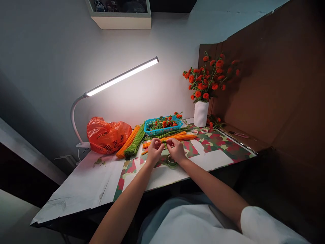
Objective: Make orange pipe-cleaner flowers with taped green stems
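Note:
Between my two hands, over the middle of the table, is a small green piece (164,142), held at its two sides. My left hand (154,151) pinches its left side, fingers closed. On the right side, my right hand (176,149) grips it with thumb and fingertips. Just below my hands a roll of green tape (171,160) lies on the table. Orange stems (183,136) lie behind my hands, partly hidden by them. The exact shape of the green piece is too small to tell.
A blue basket (150,130) of orange flowers stands behind my hands. Left are green stems (135,141) and an orange bag (108,137). A white vase (201,114) of flowers stands back right, before a cardboard panel (266,74). A lit lamp (123,77) hangs above.

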`<act>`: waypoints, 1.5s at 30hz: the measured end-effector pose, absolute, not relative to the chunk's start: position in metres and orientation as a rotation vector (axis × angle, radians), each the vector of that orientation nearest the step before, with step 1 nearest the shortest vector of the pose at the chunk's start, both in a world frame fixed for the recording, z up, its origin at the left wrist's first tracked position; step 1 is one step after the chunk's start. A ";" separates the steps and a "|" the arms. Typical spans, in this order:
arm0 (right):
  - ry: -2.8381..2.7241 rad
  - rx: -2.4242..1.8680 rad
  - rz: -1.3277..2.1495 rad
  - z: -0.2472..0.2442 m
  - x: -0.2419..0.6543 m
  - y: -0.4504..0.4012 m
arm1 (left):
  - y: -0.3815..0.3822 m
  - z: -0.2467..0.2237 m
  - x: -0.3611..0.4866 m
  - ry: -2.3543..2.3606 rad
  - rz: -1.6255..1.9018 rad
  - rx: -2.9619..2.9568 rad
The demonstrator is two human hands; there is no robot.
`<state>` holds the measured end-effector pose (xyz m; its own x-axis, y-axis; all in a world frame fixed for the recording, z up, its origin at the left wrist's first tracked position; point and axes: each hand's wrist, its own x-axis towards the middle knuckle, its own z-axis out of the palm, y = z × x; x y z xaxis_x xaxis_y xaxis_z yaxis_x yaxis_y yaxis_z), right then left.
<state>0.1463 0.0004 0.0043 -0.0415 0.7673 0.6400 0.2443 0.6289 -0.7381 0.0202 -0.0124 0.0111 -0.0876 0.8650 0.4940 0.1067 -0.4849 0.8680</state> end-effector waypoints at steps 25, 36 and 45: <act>-2.366 -1.270 -0.042 0.010 0.155 -0.004 | -0.008 0.011 -0.008 1.196 1.141 2.418; -2.213 -1.341 0.053 0.012 0.150 -0.006 | -0.011 0.012 -0.002 1.265 1.274 2.398; -2.322 -1.199 0.032 0.012 0.155 -0.003 | -0.011 0.012 -0.003 1.268 1.244 2.396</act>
